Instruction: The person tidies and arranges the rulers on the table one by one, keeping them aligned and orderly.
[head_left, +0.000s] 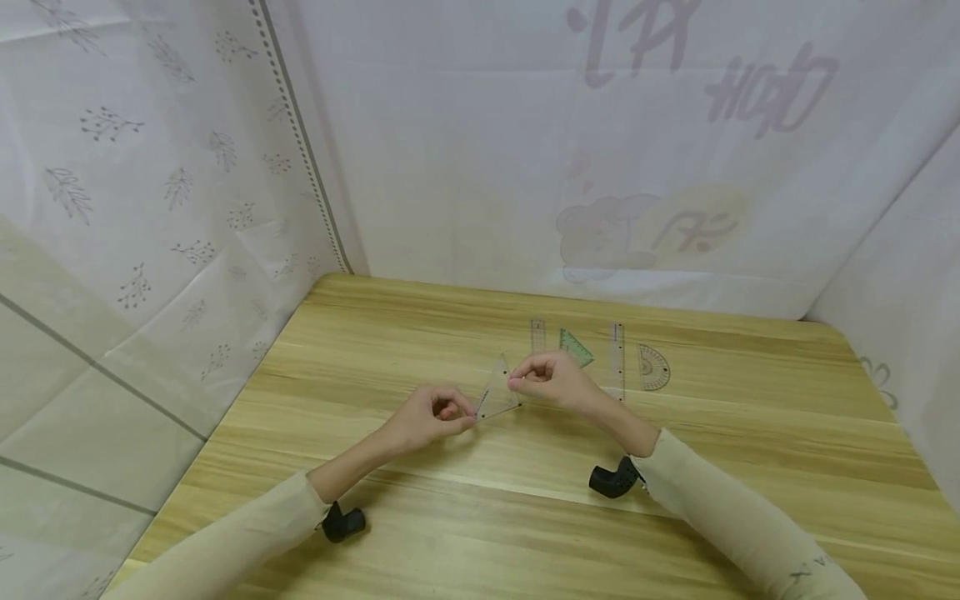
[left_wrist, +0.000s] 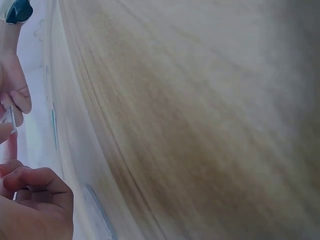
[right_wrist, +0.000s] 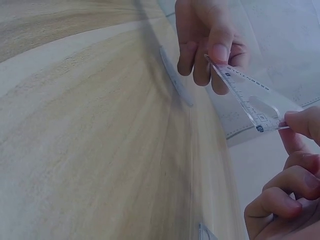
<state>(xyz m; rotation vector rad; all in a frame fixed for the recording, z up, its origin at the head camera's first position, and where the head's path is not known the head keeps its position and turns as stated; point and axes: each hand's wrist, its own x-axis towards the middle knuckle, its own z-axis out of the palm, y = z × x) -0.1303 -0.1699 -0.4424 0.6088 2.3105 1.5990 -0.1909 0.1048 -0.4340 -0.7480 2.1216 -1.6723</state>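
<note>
Pinching clear triangle [head_left: 498, 393], both hands [head_left: 429, 418] [head_left: 555, 382]

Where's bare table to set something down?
Free on the table: left hand to left edge; protractor to right edge; near strip between left sleeve and right sleeve.
Crowded: around and beyond right hand, with short ruler, green triangle, long ruler. Both hands hold the clear triangle.

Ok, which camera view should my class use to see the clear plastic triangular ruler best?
The right wrist view: the clear plastic triangular ruler looks largest there, its printed scale and lettering visible. The head view shows it small; the left wrist view shows only a sliver near the left edge.
</note>
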